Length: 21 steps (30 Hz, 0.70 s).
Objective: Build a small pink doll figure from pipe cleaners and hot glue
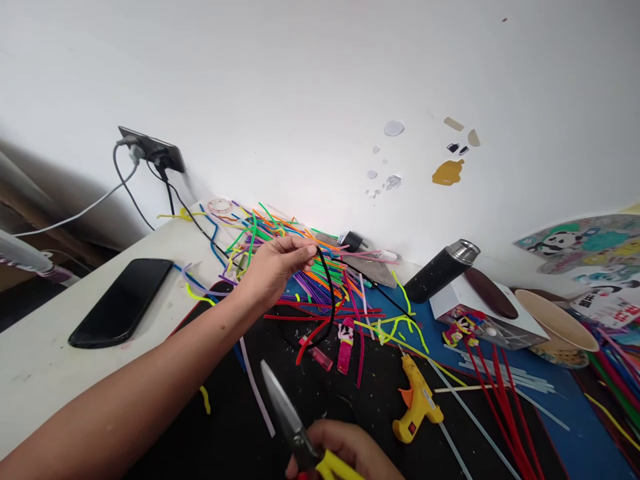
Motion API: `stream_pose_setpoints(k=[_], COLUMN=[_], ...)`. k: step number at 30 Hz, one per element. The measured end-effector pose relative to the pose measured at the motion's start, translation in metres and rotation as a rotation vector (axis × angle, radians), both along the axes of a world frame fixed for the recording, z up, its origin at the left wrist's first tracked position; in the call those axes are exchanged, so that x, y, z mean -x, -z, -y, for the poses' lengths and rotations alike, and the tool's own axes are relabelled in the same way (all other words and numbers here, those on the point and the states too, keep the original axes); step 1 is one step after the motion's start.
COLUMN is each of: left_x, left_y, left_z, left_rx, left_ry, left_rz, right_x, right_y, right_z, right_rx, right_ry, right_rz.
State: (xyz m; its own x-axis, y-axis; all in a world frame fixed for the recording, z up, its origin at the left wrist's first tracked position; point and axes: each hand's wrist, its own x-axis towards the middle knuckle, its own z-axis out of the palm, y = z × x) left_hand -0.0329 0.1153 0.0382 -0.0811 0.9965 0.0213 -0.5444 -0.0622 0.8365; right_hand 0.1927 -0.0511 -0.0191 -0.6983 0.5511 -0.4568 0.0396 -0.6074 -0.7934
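Observation:
Pinched between the thumb and fingers of my left hand (277,267) is one end of a black pipe cleaner (331,293). It curves down over the dark mat (225,420). At the bottom edge my right hand (353,443) grips a pair of scissors (285,403) with yellow and red handles. Their metal blades lie together and point up and left; the handles are partly cut off by the frame. Between the hands lie a small pink figure (345,347) with a black-and-white head and a pink transparent piece (320,356).
A pile of coloured pipe cleaners (310,283) lies against the wall. To the right are a yellow glue gun (417,400), glue sticks (535,381), red pipe cleaners (500,407), a black flask (440,270) and a white box (493,307). A phone (123,303) lies left.

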Motion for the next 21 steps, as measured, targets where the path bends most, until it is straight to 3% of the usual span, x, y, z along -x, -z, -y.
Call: stream_pose_setpoints(k=[4,8,11,13,21], left_x=[-0.002,-0.002,-0.001,-0.001,-0.005], left_y=[-0.003,-0.008,-0.011,-0.012,-0.016], left_z=[0.001,0.003,0.004,0.005,0.012], left_rx=[0.014,0.025,0.022,0.024,0.041], left_ry=[-0.013,-0.042,-0.045,-0.048,-0.027], left_rz=[0.016,0.020,0.015,0.016,0.037], right_x=[0.000,0.010,0.018,0.023,0.027], right_y=[-0.019,-0.012,-0.003,-0.001,-0.022], right_z=[-0.015,-0.030,-0.046,-0.054,-0.049], right_rx=[-0.087,-0.164,-0.187,-0.154,-0.306], right_ry=[0.088,0.244,0.220,0.089,0.183], right_rz=[-0.274,-0.449,-0.449,-0.443,-0.288])
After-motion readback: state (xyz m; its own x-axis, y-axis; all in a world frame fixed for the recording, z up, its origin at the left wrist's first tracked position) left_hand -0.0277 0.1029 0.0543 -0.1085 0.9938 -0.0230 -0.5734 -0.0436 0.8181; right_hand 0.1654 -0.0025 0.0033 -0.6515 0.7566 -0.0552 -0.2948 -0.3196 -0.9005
